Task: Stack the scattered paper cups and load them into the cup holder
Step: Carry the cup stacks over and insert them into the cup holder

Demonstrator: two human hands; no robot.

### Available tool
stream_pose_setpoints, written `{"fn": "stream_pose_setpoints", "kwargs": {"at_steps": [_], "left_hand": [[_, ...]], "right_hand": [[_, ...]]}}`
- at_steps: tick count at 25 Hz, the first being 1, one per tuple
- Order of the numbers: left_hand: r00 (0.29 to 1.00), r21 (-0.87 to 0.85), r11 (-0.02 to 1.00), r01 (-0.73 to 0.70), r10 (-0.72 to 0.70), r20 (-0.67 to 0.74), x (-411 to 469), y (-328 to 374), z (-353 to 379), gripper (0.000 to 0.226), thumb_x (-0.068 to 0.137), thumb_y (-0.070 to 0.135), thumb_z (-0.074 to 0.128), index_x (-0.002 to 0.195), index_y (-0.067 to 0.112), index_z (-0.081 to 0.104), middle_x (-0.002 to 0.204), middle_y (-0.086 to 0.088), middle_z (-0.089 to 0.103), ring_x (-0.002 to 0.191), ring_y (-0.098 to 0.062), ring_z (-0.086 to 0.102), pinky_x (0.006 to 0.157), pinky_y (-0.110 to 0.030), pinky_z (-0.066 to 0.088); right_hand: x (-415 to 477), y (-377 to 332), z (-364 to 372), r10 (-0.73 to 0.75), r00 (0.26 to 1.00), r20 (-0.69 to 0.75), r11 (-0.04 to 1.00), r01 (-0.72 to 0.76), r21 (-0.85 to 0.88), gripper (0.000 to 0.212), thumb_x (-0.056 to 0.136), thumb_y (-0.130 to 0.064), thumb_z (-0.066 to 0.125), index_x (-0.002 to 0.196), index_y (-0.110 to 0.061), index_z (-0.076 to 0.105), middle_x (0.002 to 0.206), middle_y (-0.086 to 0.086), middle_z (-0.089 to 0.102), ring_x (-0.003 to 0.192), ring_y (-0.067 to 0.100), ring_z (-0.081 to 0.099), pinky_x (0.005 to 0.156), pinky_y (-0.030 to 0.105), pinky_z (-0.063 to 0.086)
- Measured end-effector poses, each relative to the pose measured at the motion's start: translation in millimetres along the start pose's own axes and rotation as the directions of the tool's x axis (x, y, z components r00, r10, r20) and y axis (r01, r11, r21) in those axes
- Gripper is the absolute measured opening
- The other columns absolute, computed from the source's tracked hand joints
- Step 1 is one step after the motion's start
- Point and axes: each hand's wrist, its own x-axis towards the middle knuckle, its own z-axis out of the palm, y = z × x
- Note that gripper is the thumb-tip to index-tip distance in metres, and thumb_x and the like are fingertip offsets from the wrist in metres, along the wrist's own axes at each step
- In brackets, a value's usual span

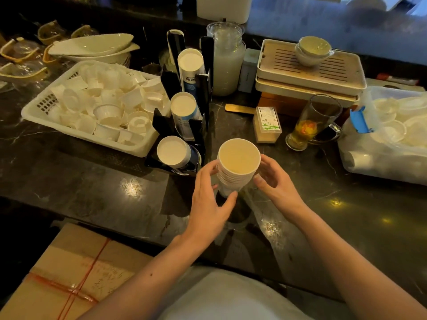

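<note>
A stack of nested paper cups (235,168) is held upright, mouth up, between both hands above the dark marble counter (92,192). The left hand (211,204) is curled around the stack's left side, its thumb pressed low on the front and its fingers wrapped behind. The right hand (275,181) is cupped loosely against the right side, fingers partly spread, only the fingertips seen to touch the rims. Both forearms are extended forward from the bottom of the frame and angled inward. Just left of the stack, the black cup holder (198,107) is seen with three slanted columns of cups already loaded. Farther left, loose cups are piled in a white basket (37,112)
</note>
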Motion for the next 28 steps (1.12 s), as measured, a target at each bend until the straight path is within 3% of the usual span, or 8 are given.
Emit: {"fn": "stream_pose_setpoints", "kwargs": {"at_steps": [5,8,11,15,20,23,26,28], "left_hand": [[0.976,0.026,0.982,0.185,-0.186,0.113,17,-28,16,0.099,0.082,0.035,0.078,0.154,0.038,0.009,0.161,0.008,0.026,0.148,-0.013,0.026,0.118,-0.048,0.033],[0.969,-0.002,0.98,0.2,-0.197,0.152,25,-31,21,0.1,0.084,0.034,0.076,0.154,0.043,0.005,0.159,0.008,0.032,0.146,-0.014,0.031,0.118,-0.044,0.033],[0.97,-0.034,0.98,0.197,-0.189,0.155,28,-27,19,0.093,0.086,0.035,0.074,0.153,0.044,0.011,0.156,0.01,0.038,0.144,-0.011,0.035,0.116,-0.043,0.035],[0.977,-0.024,0.996,0.087,-0.081,0.195,29,-8,9,0.081,0.093,0.036,0.063,0.156,0.039,0.011,0.156,0.009,0.036,0.145,-0.009,0.034,0.112,-0.031,0.039],[0.976,0.004,0.997,-0.079,0.076,0.204,31,40,-11,0.066,0.102,0.04,0.046,0.157,0.036,0.01,0.149,0.008,0.047,0.129,0.0,0.05,0.104,-0.023,0.047],[0.98,0.007,0.992,-0.127,0.124,0.157,37,63,-27,0.07,0.101,0.036,0.048,0.158,0.032,0.006,0.134,0.018,0.056,0.12,0.009,0.053,0.097,-0.013,0.046],[0.978,0.076,0.981,-0.176,0.166,0.127,47,72,-48,0.075,0.098,0.048,0.047,0.157,0.037,0.002,0.12,0.014,0.056,0.11,-0.001,0.059,0.093,-0.024,0.053],[0.976,0.124,0.969,-0.213,0.205,0.076,55,75,-61,0.078,0.095,0.056,0.046,0.155,0.042,-0.002,0.142,0.001,0.039,0.129,-0.011,0.048,0.105,-0.039,0.048]], "right_hand": [[10,19,5,0.023,0.995,0.099,1.0,-0.022,-0.009,0.066,0.084,-0.02,0.074,0.139,-0.033,0.04,0.134,-0.017,0.053,0.123,-0.007,0.051,0.092,0.012,0.045],[16,27,7,-0.013,0.991,0.131,1.0,0.016,-0.022,0.074,0.083,-0.019,0.075,0.145,-0.028,0.036,0.141,-0.01,0.051,0.13,0.005,0.049,0.105,0.027,0.042],[18,24,3,-0.027,0.988,0.149,0.999,0.033,-0.035,0.073,0.086,-0.019,0.072,0.148,-0.025,0.033,0.142,-0.009,0.051,0.129,0.004,0.05,0.103,0.023,0.044],[17,4,-15,-0.073,0.98,0.186,0.991,0.092,-0.093,0.063,0.09,-0.027,0.066,0.145,-0.026,0.036,0.135,-0.016,0.055,0.121,-0.001,0.054,0.091,0.012,0.046],[17,-39,-39,-0.232,0.962,0.147,0.966,0.245,-0.08,0.078,0.084,-0.054,0.064,0.149,-0.027,0.03,0.132,0.001,0.06,0.122,0.015,0.058,0.098,0.042,0.051],[21,-67,-41,-0.305,0.944,0.128,0.944,0.317,-0.091,0.084,0.084,-0.06,0.059,0.152,-0.032,0.019,0.13,-0.013,0.059,0.12,0.007,0.058,0.095,0.035,0.052],[28,-91,-34,-0.356,0.924,0.137,0.928,0.367,-0.068,0.085,0.083,-0.061,0.055,0.153,-0.037,0.012,0.133,-0.027,0.048,0.118,-0.004,0.056,0.087,0.03,0.056],[34,-104,-27,-0.377,0.916,0.138,0.919,0.388,-0.068,0.081,0.085,-0.06,0.051,0.153,-0.039,0.012,0.138,-0.013,0.047,0.123,0.002,0.054,0.084,0.032,0.058]]}}
